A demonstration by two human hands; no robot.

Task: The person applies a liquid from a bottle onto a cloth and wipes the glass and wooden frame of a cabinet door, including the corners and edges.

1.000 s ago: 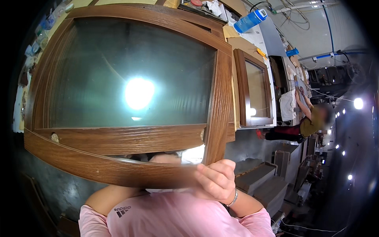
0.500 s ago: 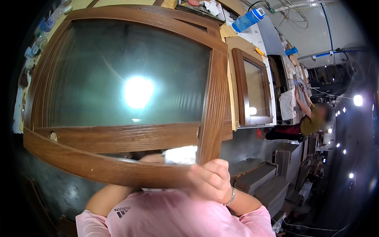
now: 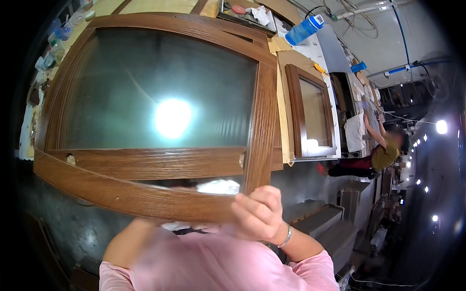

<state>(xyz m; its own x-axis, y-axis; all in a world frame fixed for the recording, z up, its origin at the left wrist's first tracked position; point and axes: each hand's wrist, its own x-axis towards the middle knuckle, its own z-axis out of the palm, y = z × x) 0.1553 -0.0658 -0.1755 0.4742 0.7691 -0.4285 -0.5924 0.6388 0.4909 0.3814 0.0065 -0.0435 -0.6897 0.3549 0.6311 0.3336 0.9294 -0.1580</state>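
A brown wood-grained window frame (image 3: 263, 111) with a glass pane (image 3: 131, 92) lies tilted in front of me, its near rail raised toward my chest. My right hand (image 3: 258, 213) is closed around its near right corner. Below it shows the rail (image 3: 155, 162) of another brown frame, with a notch near each end. My left forearm passes under the raised rail. Between the two rails, a blurred part of my left hand (image 3: 180, 188) shows beside a bunched white cloth (image 3: 218, 186), which it seems to hold; its fingers are not clear. A bright lamp reflects in the pane.
A smaller brown window frame (image 3: 294, 109) lies right on the bench, near a blue bottle (image 3: 305, 30) and a yellow-handled tool (image 3: 320, 69). Bottles (image 3: 63, 31) line the left side. Stacked grey boards (image 3: 320, 220) stand on the floor. A co-worker (image 3: 381, 157) bends over another bench.
The raised near rail and my right hand on its corner sit slightly higher in view. The white cloth and blurred left hand have shifted slightly left and up in the gap.
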